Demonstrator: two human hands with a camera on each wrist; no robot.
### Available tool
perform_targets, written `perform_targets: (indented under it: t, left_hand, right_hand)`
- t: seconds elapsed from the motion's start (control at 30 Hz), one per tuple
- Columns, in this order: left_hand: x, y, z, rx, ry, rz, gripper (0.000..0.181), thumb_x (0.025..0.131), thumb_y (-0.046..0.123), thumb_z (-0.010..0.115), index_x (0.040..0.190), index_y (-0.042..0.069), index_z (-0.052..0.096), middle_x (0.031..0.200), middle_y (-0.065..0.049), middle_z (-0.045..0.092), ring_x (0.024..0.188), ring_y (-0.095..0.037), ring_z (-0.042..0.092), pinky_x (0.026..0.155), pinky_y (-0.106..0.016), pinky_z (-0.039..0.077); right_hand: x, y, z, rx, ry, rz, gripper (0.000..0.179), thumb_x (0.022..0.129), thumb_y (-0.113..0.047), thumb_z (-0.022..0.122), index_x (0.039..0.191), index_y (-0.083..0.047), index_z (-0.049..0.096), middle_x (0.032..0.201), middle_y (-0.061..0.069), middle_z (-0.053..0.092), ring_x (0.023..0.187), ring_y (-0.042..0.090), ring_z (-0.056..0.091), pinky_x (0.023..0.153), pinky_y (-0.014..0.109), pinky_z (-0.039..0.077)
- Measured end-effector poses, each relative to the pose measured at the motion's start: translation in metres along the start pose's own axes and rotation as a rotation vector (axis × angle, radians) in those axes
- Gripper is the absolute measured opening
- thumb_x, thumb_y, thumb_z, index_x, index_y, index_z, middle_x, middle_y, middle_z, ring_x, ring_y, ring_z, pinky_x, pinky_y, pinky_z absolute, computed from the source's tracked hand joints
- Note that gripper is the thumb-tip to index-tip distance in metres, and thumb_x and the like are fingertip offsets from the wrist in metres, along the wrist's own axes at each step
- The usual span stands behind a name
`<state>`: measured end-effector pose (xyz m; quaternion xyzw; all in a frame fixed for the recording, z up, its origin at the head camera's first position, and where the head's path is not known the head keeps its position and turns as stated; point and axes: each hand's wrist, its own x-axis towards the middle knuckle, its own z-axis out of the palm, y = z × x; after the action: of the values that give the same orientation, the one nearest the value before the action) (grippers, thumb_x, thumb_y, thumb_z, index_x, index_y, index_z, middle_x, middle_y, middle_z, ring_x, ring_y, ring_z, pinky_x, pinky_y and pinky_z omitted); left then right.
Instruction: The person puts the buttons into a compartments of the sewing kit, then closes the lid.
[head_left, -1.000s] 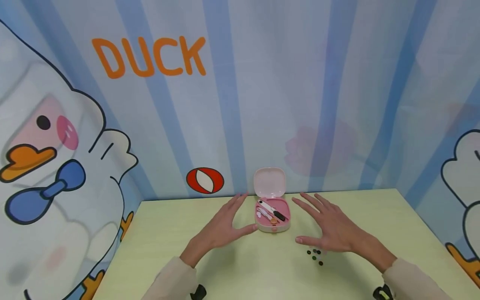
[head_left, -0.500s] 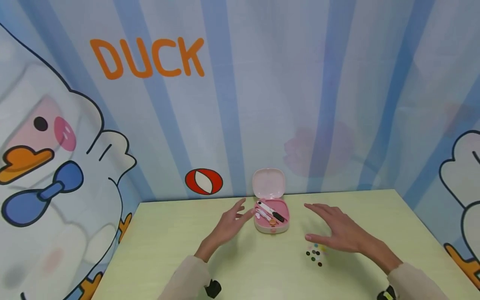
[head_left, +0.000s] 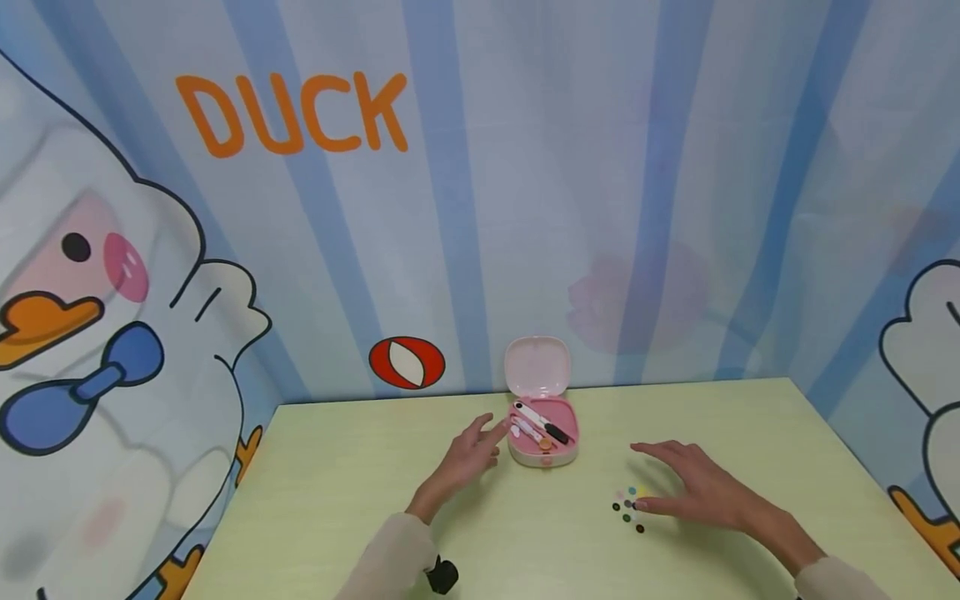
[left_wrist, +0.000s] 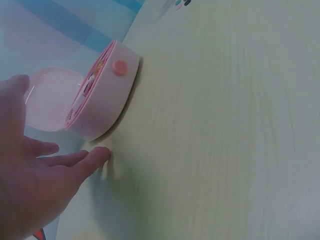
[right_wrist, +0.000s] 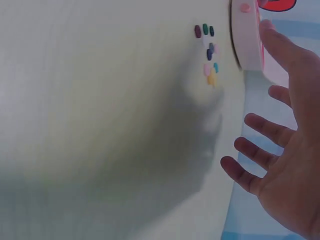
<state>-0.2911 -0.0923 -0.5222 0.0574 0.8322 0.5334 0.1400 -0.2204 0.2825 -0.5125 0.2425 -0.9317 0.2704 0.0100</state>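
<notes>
A pink sewing-kit box [head_left: 543,459] stands at the table's back with its pale lid [head_left: 537,367] raised. Inside lie a slim white tool with a black end [head_left: 557,432] and other small items. At the box's left side is my left hand [head_left: 467,458], its fingers loosely bent and holding nothing. In the left wrist view, the fingers [left_wrist: 95,159] are close to the box wall [left_wrist: 105,95]. My right hand [head_left: 705,492] hovers above the table, thumb and fingers spread. Small coloured buttons [head_left: 640,528] lie by its thumb, which overlaps them in the head view.
The pale yellow table [head_left: 337,500] ends at a striped blue curtain [head_left: 517,208] printed with ducks and lettering. A dark wrist device [head_left: 442,576] sits at the left sleeve [head_left: 393,554].
My right hand has moved right and toward me, from beside the box to the buttons. The left hand has turned and drawn its fingers in, staying at the box's left side.
</notes>
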Motion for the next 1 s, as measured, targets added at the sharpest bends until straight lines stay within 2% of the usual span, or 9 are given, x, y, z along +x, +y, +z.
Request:
perform_targets:
  t: [0.13,0.27,0.43,0.67,1.0]
  left_hand:
    - [0.009,-0.005,0.004,-0.045,0.028,-0.01,0.087,0.102,0.066,0.048,0.16,0.002,0.033,0.139,-0.022,0.06,0.115,-0.03,0.067,0.102,-0.046,0.055]
    - [0.016,-0.008,0.006,-0.093,0.049,-0.005,0.085,0.104,0.061,0.049,0.157,-0.004,0.035,0.134,-0.022,0.063,0.112,-0.028,0.068,0.097,-0.042,0.058]
    - [0.021,-0.006,0.007,-0.145,0.038,-0.026,0.077,0.106,0.054,0.05,0.151,-0.008,0.041,0.122,-0.019,0.07,0.104,-0.026,0.071,0.092,-0.038,0.06]
    - [0.031,-0.003,0.003,-0.242,0.015,-0.102,0.065,0.106,0.04,0.058,0.145,-0.01,0.045,0.113,-0.018,0.073,0.097,-0.026,0.073,0.088,-0.036,0.062]
    - [0.038,0.001,0.002,-0.282,-0.002,-0.176,0.054,0.106,0.033,0.061,0.137,-0.01,0.055,0.108,-0.017,0.073,0.094,-0.026,0.073,0.088,-0.036,0.062]
  right_hand:
    - [-0.008,0.008,0.003,0.003,-0.028,0.01,0.075,0.088,-0.056,0.077,0.145,-0.011,0.058,0.127,0.005,0.063,0.116,0.032,0.056,0.093,0.055,0.051]
    - [-0.015,0.015,0.008,0.004,-0.031,-0.029,0.07,0.089,-0.051,0.078,0.141,-0.009,0.061,0.114,-0.003,0.062,0.103,0.021,0.056,0.084,0.042,0.05]
    - [-0.021,0.021,0.013,0.043,-0.031,-0.022,0.062,0.088,-0.046,0.08,0.137,-0.01,0.065,0.112,-0.004,0.062,0.092,0.011,0.052,0.075,0.031,0.046]
    - [-0.023,0.026,0.021,0.036,0.026,-0.03,0.052,0.088,-0.042,0.082,0.129,-0.013,0.07,0.112,-0.002,0.061,0.087,0.007,0.051,0.071,0.027,0.043]
    - [-0.023,0.026,0.024,0.01,0.021,-0.033,0.04,0.092,-0.039,0.078,0.125,-0.017,0.074,0.112,-0.003,0.057,0.082,0.005,0.049,0.067,0.027,0.044]
